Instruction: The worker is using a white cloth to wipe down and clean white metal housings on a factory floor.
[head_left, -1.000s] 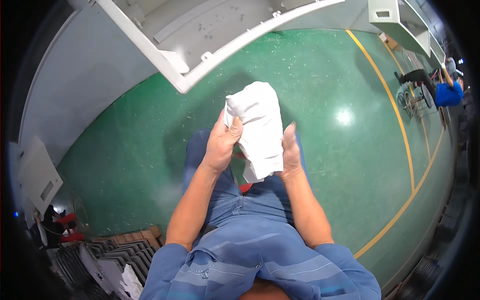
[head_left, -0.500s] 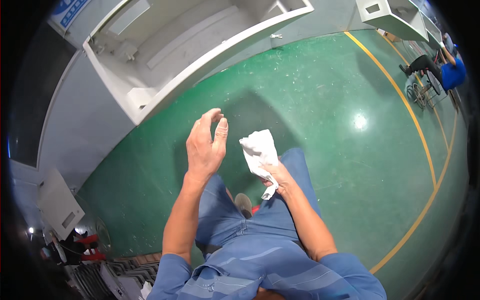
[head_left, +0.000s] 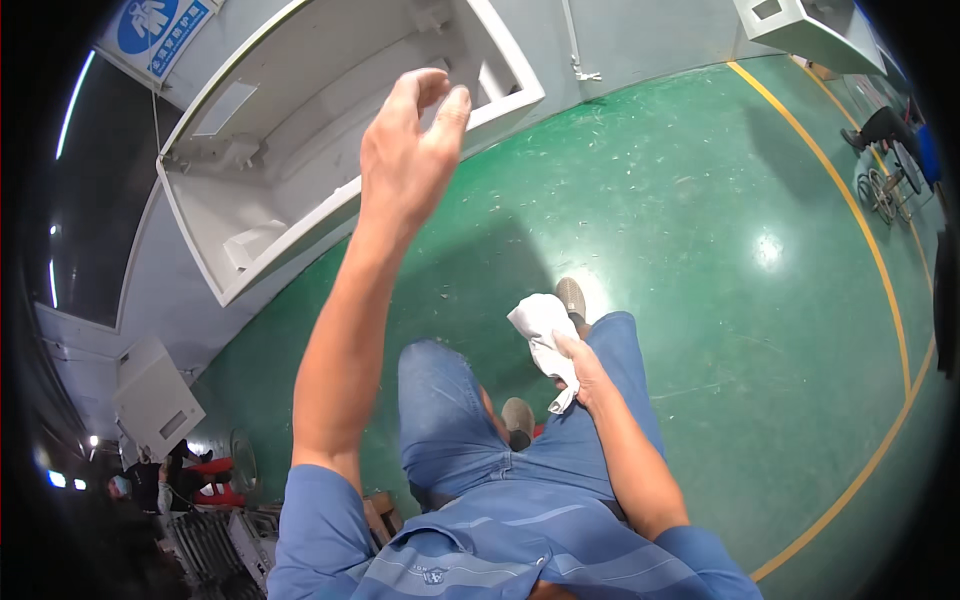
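My left hand (head_left: 408, 155) is raised in front of the large white box-shaped housing (head_left: 225, 240), fingers curved and thumb apart, holding nothing. From this angle it overlaps the housing's near rim; whether it touches I cannot tell. A crumpled white cloth (head_left: 545, 335) is gripped in my right hand (head_left: 585, 372), low above my right thigh. The cloth's upper part bunches out past the thumb, and a twisted end hangs below the fingers. Inside the housing are light grey walls and small brackets, partly hidden behind my left hand.
Green floor (head_left: 700, 300) stretches to the right, crossed by yellow lines (head_left: 868, 235). Another white housing (head_left: 810, 35) hangs at the upper right, near a seated person in blue (head_left: 928, 155). At the lower left are a white panel (head_left: 155, 400) and stacked grey parts (head_left: 205, 550).
My left hand has risen and moved forward to the housing. The right hand, still holding the cloth, sits slightly lower and further right. My view has shifted, and my right shoe now shows.
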